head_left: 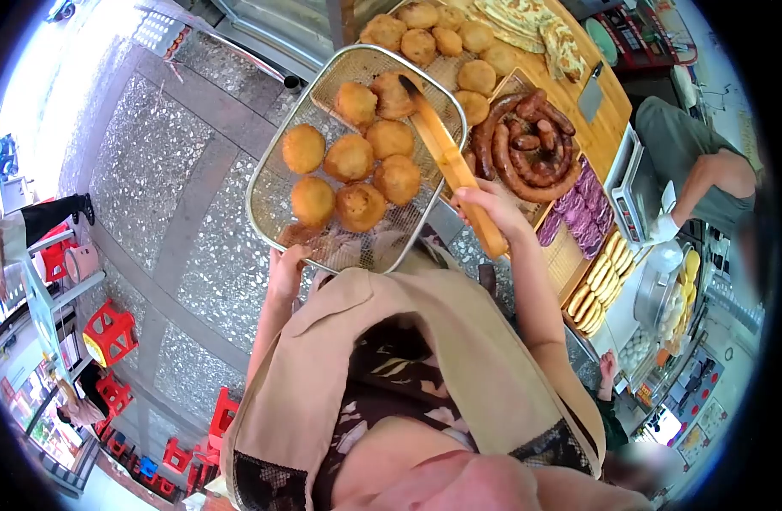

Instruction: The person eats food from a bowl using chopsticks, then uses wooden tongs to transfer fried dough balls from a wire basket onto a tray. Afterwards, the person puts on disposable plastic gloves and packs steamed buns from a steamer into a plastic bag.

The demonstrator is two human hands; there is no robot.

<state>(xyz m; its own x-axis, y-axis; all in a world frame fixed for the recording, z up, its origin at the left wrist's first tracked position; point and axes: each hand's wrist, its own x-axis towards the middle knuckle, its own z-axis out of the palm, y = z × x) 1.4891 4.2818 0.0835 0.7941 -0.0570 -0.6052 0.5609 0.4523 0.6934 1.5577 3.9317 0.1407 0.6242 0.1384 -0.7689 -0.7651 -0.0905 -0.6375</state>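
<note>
My left hand [287, 271] is closed on the near edge of a rectangular wire mesh basket [370, 251]. Several round, golden-brown fried pastries [349, 157] lie in it, mostly toward the far and middle part. In my right hand [497, 209] are long wooden tongs [455, 170], gripped near their lower end. Their blackened tip reaches over the basket and appears to touch a pastry [393, 94] at the far side. Whether the tips pinch it I cannot tell.
Beside the basket, a wooden counter [608, 128] holds more pastries [418, 47], flatbreads [519, 25], coiled sausages [527, 145], purple food [583, 209], rolls [600, 285] and a cleaver [591, 94]. A gloved person [698, 170] stands across it. Red stools [110, 332] stand left.
</note>
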